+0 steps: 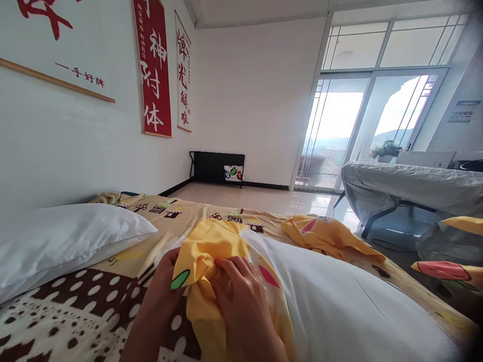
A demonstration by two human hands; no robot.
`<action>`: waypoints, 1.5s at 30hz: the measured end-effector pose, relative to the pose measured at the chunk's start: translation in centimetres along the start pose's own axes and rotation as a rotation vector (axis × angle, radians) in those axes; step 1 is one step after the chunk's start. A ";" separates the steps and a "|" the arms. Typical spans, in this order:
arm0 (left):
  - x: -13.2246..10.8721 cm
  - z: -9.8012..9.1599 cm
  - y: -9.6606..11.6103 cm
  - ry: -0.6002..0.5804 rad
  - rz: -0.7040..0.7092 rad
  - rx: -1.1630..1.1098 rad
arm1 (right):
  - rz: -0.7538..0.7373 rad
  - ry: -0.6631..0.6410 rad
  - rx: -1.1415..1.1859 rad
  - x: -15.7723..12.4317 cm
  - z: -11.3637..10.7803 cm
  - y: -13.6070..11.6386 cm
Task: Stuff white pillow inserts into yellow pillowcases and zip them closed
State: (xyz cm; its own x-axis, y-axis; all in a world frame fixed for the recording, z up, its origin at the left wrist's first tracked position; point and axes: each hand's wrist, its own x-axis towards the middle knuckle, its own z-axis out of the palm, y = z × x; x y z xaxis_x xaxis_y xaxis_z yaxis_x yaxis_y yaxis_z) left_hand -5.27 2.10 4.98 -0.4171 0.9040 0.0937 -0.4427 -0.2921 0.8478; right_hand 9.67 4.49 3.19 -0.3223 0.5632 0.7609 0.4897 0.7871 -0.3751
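Both hands meet at the mouth of a yellow pillowcase [211, 261] in the lower middle of the head view. Our left hand [162, 281] is curled closed on a bunched fold of the yellow cloth, its fingers hidden under the fabric, so we judge it to be pinching the edge from beneath. Our right hand [241, 286] lies over the same bunch with fingers bent and pressing down; it seems to gather the cloth against the white pillow [339, 306] rather than lift it.

The pillow lies across the patterned bedspread [94, 301], its near end partly inside the case, and its bare white body stretches away to the right. We read the two-handed grip as a way of keeping the opening taut around the pillow's corner.

A second white pillow [64, 246] rests by the wall at the left, apart from the hands. Another heap of yellow printed cloth [328, 236] lies just beyond the first pillow. Red banners [153, 65] hang on the wall above.
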 end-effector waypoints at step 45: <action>3.4 -5.3 3.0 0.036 -0.097 -0.529 | -0.203 -0.385 -0.778 -15.6 6.0 9.1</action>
State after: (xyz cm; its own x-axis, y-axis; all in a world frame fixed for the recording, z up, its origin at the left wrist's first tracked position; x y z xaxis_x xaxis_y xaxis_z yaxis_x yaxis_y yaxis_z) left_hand -12.22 2.63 5.08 -0.3770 0.9262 0.0019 -0.8164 -0.3333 0.4716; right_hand 14.26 4.36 -15.27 -0.6438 0.5871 0.4907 0.7599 0.5661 0.3196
